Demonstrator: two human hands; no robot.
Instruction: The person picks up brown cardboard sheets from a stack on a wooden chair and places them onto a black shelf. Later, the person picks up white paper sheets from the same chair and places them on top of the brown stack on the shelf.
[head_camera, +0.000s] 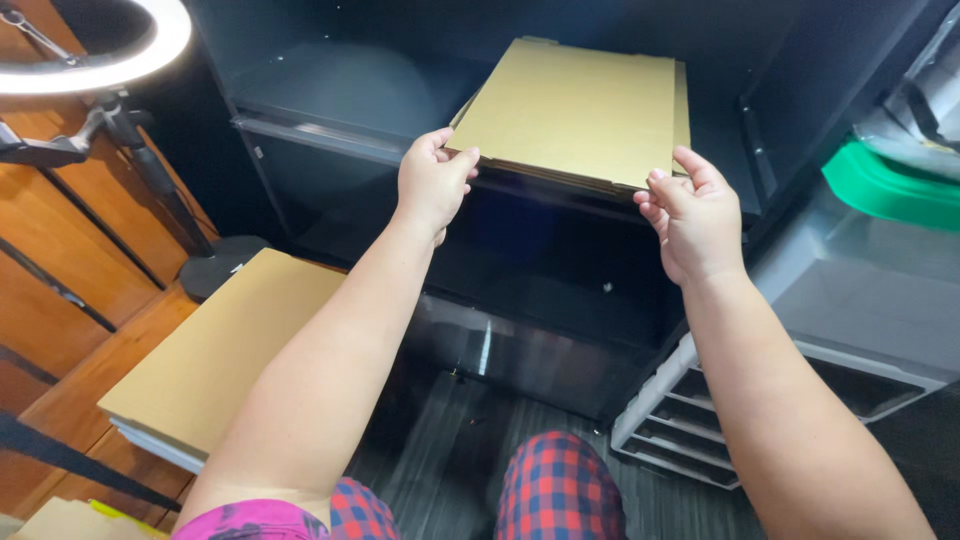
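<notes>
Checked knees sit lowest in view, both arms reaching up over dark floor. Left hand & right hand each pinch front corners of flat cardboard stack, fingers closed on its edge; stack rests on black shelf. 2nd cardboard pile lies at left, grey drawer unit at right, ring light top left.
</notes>
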